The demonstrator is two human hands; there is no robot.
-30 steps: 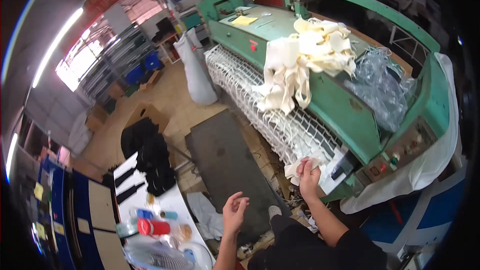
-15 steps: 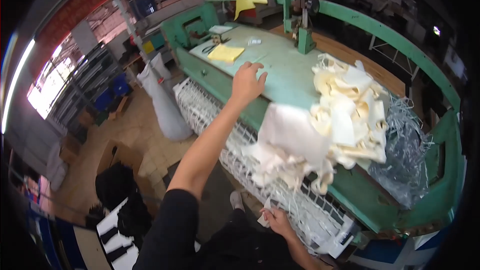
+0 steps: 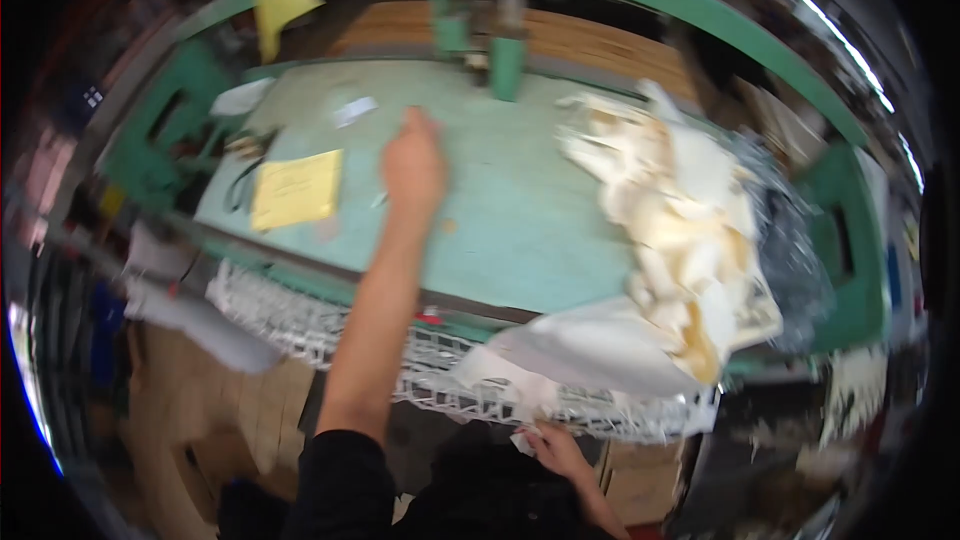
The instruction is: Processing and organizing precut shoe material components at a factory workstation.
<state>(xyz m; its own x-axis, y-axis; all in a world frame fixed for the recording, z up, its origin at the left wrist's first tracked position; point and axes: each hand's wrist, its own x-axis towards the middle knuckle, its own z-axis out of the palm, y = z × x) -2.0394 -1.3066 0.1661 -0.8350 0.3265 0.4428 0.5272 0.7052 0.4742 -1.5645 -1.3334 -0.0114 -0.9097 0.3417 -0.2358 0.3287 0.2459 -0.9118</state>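
My left arm reaches over the pale green worktop (image 3: 520,210) of a green machine. My left hand (image 3: 413,162) is above its middle, blurred, so how its fingers lie is hard to make out. Low down near my body, my right hand (image 3: 557,448) is closed on a small white scrap (image 3: 523,442). A heap of cream and white cloth-like pieces (image 3: 680,210) covers the right part of the worktop. From its front a large pale sheet (image 3: 600,335) hangs over the near edge, above the right hand.
A yellow paper (image 3: 297,190) lies left of my left hand, with dark-handled scissors (image 3: 242,185) beside it. A metal post (image 3: 508,30) rises at the back. White netting (image 3: 420,370) runs below the front edge. Clear plastic (image 3: 785,240) is bunched at the right.
The view has swung toward the machine, which now sits squarer and closer. My left hand's spread fingers have become blurred over the worktop. The right hand still holds the white scrap.
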